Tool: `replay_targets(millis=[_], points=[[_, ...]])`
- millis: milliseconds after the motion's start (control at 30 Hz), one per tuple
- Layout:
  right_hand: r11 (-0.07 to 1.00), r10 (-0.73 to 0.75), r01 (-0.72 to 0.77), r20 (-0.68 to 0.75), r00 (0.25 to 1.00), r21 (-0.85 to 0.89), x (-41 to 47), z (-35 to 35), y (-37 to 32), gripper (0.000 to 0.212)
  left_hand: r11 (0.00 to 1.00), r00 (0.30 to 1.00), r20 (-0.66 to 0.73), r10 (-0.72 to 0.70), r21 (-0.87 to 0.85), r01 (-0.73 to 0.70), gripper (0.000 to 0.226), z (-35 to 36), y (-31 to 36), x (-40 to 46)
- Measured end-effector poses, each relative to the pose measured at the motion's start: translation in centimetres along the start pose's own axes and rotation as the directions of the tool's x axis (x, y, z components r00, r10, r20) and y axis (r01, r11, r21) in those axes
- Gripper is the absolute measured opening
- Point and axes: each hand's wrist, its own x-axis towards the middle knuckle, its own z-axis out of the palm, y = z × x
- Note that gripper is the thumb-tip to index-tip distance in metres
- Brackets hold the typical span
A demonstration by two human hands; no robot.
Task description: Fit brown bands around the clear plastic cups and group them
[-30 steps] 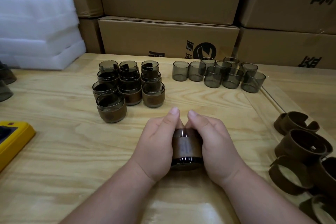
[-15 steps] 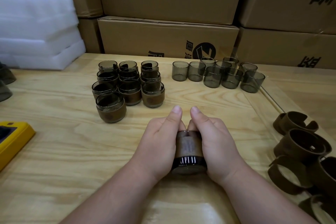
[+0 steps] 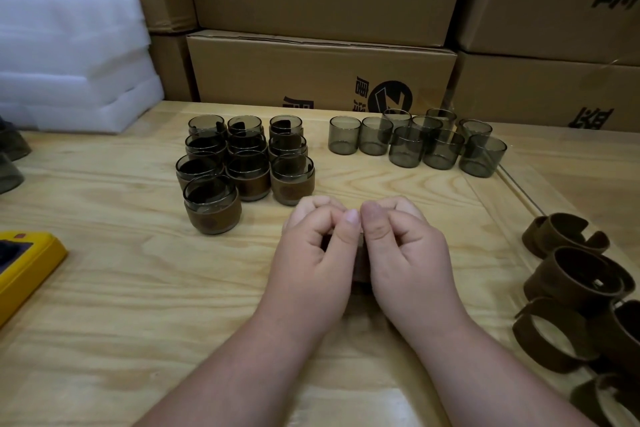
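From the head camera, the left hand and right hand curl around one banded cup, gripping it between them near the middle of the wooden table. It is mostly hidden. Ten banded cups stand grouped far left. Ten plain cups stand far right. Loose brown bands pile at the right edge; I cannot count them. A yellow thing sits at the left edge. Bare wood lies between.

The cardboard cartons at 12 o'clock carried large black Chinese characters, cropped and inverted, none fully legible. One carton bore a round black logo containing a slanted "Z".
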Motion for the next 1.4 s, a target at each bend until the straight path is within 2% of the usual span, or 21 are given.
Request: replay_targets(millis=[167,367,500,600,700,767,900,1000,1100,1200,1267,1333,1400], points=[[0.987,0.083,-0.084,-0.013,0.996,-0.135,0.5,-0.1,0.8,0.019,0.979,0.997,-0.074,0.022,0.206,-0.006,0.027,-0.2,-0.4,0.2],[0.971,0.198,-0.191,0.04,0.979,-0.143,0.6,-0.1,1.1,0.011,0.956,0.989,-0.144,-0.015,0.289,0.056,0.01,-0.3,-0.2,0.3],[0.968,0.239,-0.23,0.089,0.967,-0.1,0.5,-0.3,1.0,0.022,0.934,0.989,-0.143,-0.031,0.349,0.08,0.023,-0.3,-0.3,0.4],[0.966,0.254,-0.245,0.152,0.955,-0.076,0.3,-0.1,0.8,0.029,0.916,0.984,-0.17,0.052,0.401,0.021,0.03,-0.2,-0.1,0.2],[0.97,0.24,-0.229,0.167,0.956,-0.083,0.3,0.0,1.0,0.029,0.911,0.977,-0.179,0.12,0.411,-0.036,0.028,-0.2,0.2,-0.1],[0.971,0.235,-0.222,0.17,0.957,-0.092,0.3,0.0,1.2,0.03,0.91,0.98,-0.179,0.087,0.415,-0.005,0.033,-0.3,0.0,0.0],[0.966,0.235,-0.21,0.181,0.955,-0.15,0.4,-0.1,1.6,0.032,0.921,0.987,-0.12,-0.108,0.362,0.145,0.048,-0.6,-0.7,0.5],[0.963,0.242,-0.214,0.18,0.953,-0.161,0.4,-0.1,1.6,0.033,0.918,0.991,-0.082,-0.103,0.375,0.126,0.05,-0.5,-0.9,0.5],[0.959,0.238,-0.2,0.192,0.952,-0.201,0.4,0.0,1.8,0.03,0.906,0.989,-0.125,-0.073,0.406,0.118,0.054,-0.6,-1.1,0.4],[0.953,0.251,-0.203,0.208,0.945,-0.225,0.3,-0.1,1.9,0.024,0.855,0.972,-0.231,0.043,0.511,0.084,0.061,-0.5,-0.5,0.3],[0.954,0.262,-0.217,0.226,0.938,-0.208,0.3,-0.1,1.9,0.022,0.854,0.938,-0.243,0.248,0.512,-0.093,0.061,-0.4,0.2,-0.1],[0.959,0.254,-0.214,0.232,0.939,-0.185,0.3,-0.2,1.7,0.022,0.824,0.883,-0.176,0.436,0.473,-0.312,0.053,-0.2,0.5,-0.6],[0.96,0.257,-0.219,0.233,0.938,-0.177,0.3,-0.3,1.7,0.022,0.81,0.869,-0.102,0.485,0.428,-0.401,0.046,-0.1,0.5,-0.8]])
